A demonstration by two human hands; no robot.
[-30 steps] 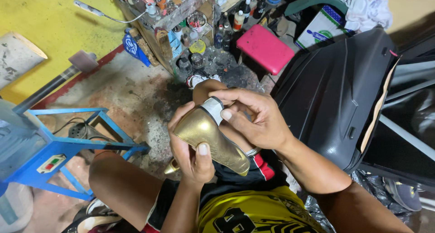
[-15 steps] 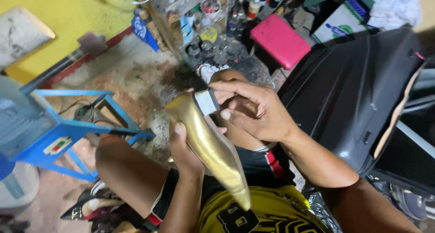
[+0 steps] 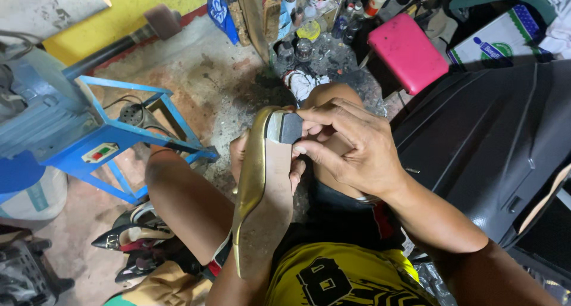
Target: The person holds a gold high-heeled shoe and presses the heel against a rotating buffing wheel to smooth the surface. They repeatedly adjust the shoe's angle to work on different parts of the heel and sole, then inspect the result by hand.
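Note:
A gold high-heeled shoe (image 3: pixel 257 181) stands on end over my lap, its tan sole facing me and its heel end up. My left hand (image 3: pixel 241 157) grips the shoe from behind, with only its fingertips showing around the edges. My right hand (image 3: pixel 351 145) presses its thumb and fingers against a small dark heel tip (image 3: pixel 291 127) at the top of the shoe.
A blue metal machine stand (image 3: pixel 113 136) is at the left. A pink stool (image 3: pixel 406 50) and a shelf of bottles and jars (image 3: pixel 315 20) are ahead. A dark case (image 3: pixel 493 139) lies at my right. Black pointed shoes (image 3: pixel 128 237) lie on the floor by my left knee.
The shoe has turned from tilted to more upright, so its sole now faces me. My right hand has shifted from the white heel end to the dark heel tip.

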